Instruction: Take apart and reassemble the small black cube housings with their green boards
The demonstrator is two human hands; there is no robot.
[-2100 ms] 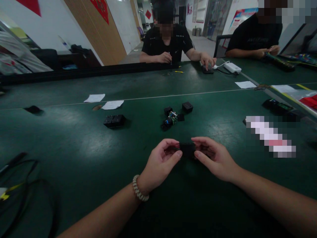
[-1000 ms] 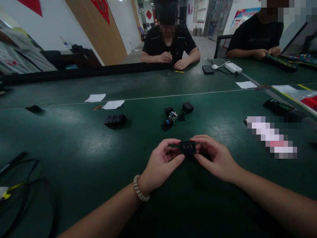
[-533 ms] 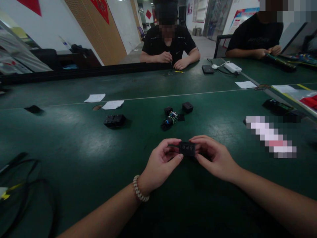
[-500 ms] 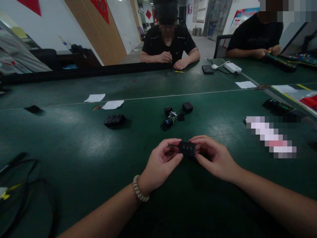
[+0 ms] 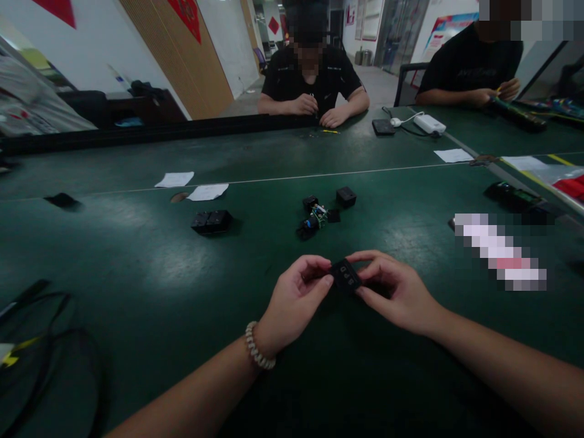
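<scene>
A small black box marked "SPD" (image 5: pixel 346 275) is held tilted above the green table (image 5: pixel 255 292), its lettering upside down to me. My left hand (image 5: pixel 303 289) pinches the box's left end between thumb and fingers. At its other end, the fingertips and thumb of my right hand (image 5: pixel 395 289) grip it too. Beyond my hands lies a cluster of small black parts with green and blue wiring (image 5: pixel 316 219). Just behind that is a black cube-shaped block (image 5: pixel 346 196). Farther left sits a longer black block (image 5: pixel 212 222).
Paper slips (image 5: pixel 208 193) lie along the table seam. Black cables (image 5: pixel 50 340) curl at the left edge. A blurred-out object (image 5: pixel 499 249) and a dark device (image 5: pixel 513 196) are on the right. Two people sit across the table, near a white adapter (image 5: pixel 429 125).
The black box has turned clockwise between my fingers, from nearly level to slanting down to the right. Both hands stay in almost the same place.
</scene>
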